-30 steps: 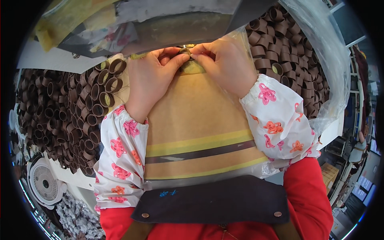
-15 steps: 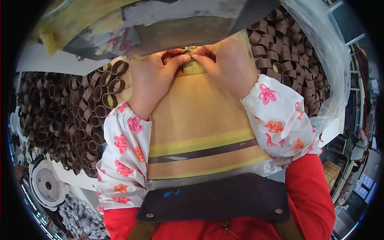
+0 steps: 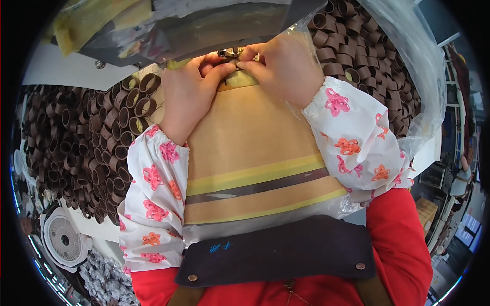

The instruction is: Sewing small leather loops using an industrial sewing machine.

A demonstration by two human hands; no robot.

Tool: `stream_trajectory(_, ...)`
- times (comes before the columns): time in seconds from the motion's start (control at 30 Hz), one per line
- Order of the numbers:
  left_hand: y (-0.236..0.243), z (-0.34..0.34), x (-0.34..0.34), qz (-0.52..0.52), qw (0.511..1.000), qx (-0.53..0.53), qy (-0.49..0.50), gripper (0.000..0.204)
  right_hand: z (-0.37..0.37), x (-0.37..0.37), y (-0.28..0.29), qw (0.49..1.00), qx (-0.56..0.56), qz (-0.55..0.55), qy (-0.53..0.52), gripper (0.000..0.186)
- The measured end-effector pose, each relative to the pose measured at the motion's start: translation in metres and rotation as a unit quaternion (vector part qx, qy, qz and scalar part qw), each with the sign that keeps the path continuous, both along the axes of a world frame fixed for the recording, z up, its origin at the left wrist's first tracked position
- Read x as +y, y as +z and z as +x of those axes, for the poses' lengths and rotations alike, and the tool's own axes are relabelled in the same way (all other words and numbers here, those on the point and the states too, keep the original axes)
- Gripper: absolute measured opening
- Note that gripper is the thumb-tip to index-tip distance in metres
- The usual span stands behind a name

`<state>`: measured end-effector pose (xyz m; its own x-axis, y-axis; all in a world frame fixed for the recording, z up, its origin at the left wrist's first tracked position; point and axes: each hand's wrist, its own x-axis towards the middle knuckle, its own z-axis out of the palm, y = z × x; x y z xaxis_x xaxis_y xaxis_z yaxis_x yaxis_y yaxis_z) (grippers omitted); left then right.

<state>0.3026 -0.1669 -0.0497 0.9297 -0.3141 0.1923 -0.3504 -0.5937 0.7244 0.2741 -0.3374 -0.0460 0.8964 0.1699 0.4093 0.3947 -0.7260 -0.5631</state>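
Observation:
Under the lit edge of a machine head (image 3: 219, 33), a small brown band (image 3: 236, 65) lies between my fingertips, mostly hidden by them. My left hand (image 3: 190, 94) pinches its left side, thumb pressed toward the fingers. From the other side my right hand (image 3: 287, 71) pinches it, the two thumbs close together. Metal machine parts (image 3: 230, 52) show just beyond the fingertips. Beneath my wrists spreads a tan work surface (image 3: 250, 127) crossed by yellow and dark tape. White flowered sleeve covers are on both forearms.
A large heap of brown looped bands (image 3: 76, 148) lies at the left, and another heap (image 3: 357, 58) at the right beside clear plastic sheeting (image 3: 426, 71). A white fan (image 3: 64, 238) stands at the lower left. A dark flap (image 3: 275, 252) crosses my lap.
The view has shifted slightly, so the machine head sits higher in the picture and more metal parts show. Both hands still pinch the brown band, the thumbs a little closer together.

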Motion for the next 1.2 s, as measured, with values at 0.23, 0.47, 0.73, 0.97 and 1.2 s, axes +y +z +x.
stream_trajectory(0.23,-0.005,0.0,0.002,-0.002,1.0,-0.011,-0.002,0.028,-0.004,-0.001,0.004,0.999,0.031,-0.018,-0.02,0.011)
stream_trajectory(0.47,-0.001,0.001,-0.003,0.006,0.999,-0.039,-0.01,0.029,-0.003,-0.004,-0.001,1.0,0.007,0.017,-0.013,0.013)
stream_trajectory(0.73,0.006,0.003,0.002,0.052,0.997,-0.026,-0.042,0.029,0.005,-0.008,-0.007,0.997,-0.017,0.056,0.051,0.009)
stream_trajectory(0.97,0.015,-0.024,0.017,0.082,0.981,0.044,-0.168,0.023,-0.049,0.002,0.009,1.0,0.014,0.023,0.007,0.011)
stream_trajectory(1.2,0.003,-0.023,0.008,0.002,0.985,-0.019,-0.17,0.013,-0.028,0.006,0.002,0.967,0.12,0.218,0.056,0.011)
